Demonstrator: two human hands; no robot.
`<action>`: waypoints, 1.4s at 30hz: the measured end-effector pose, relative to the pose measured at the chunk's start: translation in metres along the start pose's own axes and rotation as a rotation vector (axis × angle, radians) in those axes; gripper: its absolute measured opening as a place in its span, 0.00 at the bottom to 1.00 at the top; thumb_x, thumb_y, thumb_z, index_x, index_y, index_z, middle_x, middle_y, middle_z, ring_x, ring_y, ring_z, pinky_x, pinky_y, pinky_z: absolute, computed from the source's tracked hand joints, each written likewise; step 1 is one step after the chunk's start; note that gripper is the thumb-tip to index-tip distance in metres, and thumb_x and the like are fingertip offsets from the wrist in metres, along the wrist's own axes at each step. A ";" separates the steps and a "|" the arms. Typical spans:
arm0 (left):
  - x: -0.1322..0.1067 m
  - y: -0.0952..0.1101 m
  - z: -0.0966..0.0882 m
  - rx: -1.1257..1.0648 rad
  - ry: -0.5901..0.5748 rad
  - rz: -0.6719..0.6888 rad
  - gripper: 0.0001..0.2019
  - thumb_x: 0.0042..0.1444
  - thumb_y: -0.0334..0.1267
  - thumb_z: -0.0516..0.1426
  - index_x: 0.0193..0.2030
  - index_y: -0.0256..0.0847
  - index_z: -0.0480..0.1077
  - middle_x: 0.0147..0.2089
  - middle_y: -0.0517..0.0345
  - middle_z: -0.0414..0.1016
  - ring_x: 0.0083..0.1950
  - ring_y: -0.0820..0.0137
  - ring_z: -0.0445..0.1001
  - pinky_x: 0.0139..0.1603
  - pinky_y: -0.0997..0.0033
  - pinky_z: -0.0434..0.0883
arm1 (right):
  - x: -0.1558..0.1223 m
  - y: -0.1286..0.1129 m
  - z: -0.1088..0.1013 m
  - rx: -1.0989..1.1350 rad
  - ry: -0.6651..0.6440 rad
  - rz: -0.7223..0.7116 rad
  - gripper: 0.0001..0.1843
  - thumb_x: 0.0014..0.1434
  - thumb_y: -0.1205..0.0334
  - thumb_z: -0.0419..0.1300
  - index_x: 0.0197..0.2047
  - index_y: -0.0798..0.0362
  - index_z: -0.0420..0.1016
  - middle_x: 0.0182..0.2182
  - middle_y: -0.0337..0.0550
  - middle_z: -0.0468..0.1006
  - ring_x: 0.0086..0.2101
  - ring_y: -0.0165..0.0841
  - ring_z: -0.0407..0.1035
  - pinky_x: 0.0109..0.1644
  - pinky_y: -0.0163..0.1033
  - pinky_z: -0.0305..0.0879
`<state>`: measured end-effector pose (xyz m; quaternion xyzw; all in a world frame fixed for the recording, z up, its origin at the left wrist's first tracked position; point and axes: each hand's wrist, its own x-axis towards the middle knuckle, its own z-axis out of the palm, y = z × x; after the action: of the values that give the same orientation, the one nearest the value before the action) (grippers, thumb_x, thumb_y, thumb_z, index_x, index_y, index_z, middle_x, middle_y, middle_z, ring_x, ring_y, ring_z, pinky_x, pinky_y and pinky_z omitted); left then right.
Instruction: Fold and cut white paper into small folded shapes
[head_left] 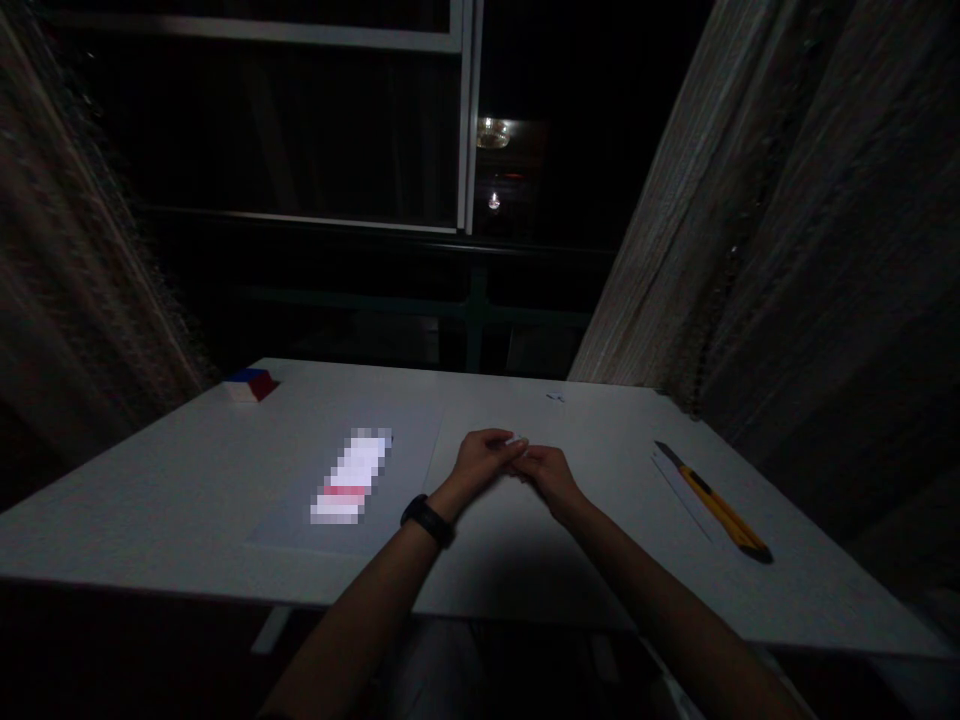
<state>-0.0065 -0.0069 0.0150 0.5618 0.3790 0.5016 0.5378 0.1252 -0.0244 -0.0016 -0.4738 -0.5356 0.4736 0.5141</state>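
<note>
My left hand [481, 462] and my right hand [546, 474] meet over the middle of a white table [187, 480]. Both are closed in a pinch on a small white piece [517, 439] held between the fingertips; it is too small and dim to name. A black watch [426, 520] sits on my left wrist. A sheet of paper [405, 440] lies flat under and left of my hands, with a blurred white and red patch [351, 476] on it.
A yellow utility knife [720, 505] lies at the table's right side, beside a pale ruler-like strip [679, 490]. A small red, white and blue box [250, 384] sits at the far left corner. Curtains hang left and right of a dark window.
</note>
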 end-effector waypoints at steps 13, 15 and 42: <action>0.006 -0.009 -0.005 -0.036 0.066 0.054 0.11 0.43 0.39 0.62 0.31 0.33 0.76 0.28 0.52 0.77 0.29 0.70 0.72 0.33 0.71 0.67 | 0.003 0.003 0.001 0.063 0.020 -0.057 0.25 0.45 0.38 0.60 0.29 0.55 0.72 0.23 0.43 0.77 0.23 0.30 0.68 0.23 0.33 0.57; 0.006 -0.008 -0.005 0.034 0.093 0.061 0.09 0.43 0.37 0.61 0.30 0.33 0.77 0.28 0.51 0.77 0.30 0.69 0.73 0.34 0.71 0.68 | 0.003 0.002 0.000 0.087 0.095 -0.103 0.23 0.43 0.43 0.64 0.35 0.52 0.69 0.23 0.39 0.76 0.23 0.30 0.68 0.23 0.33 0.58; 0.003 -0.011 -0.009 0.494 0.077 0.120 0.13 0.49 0.43 0.57 0.31 0.36 0.77 0.28 0.52 0.78 0.31 0.67 0.73 0.32 0.71 0.66 | 0.006 0.002 -0.006 0.023 0.212 -0.170 0.17 0.32 0.56 0.71 0.25 0.54 0.70 0.17 0.36 0.73 0.21 0.31 0.68 0.27 0.35 0.63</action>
<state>-0.0129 -0.0005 0.0037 0.6781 0.4761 0.4460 0.3386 0.1314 -0.0185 -0.0028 -0.4680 -0.5111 0.3819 0.6115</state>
